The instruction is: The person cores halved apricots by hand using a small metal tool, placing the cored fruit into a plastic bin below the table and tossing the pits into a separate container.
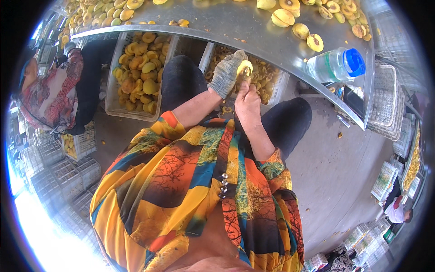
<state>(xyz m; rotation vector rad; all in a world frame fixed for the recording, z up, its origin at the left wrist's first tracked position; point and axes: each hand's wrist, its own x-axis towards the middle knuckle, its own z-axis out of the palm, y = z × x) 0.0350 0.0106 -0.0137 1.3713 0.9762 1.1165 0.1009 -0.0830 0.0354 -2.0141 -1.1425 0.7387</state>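
My left hand, in a grey knitted glove, grips a yellow peach half with its cut side facing up. Bare and closed, my right hand is pressed against the near side of that fruit. A small dark curved edge shows at the fruit's hollow, but what my right fingers hold is mostly hidden. Both hands are above my lap, just short of the table edge. Below them, a white crate contains many small brown and yellow pieces.
The metal table bears loose peach halves and a clear bottle with a blue lid. Left of my knees stands a white crate of peach pieces. Another person sits at far left. Stacked baskets stand at right.
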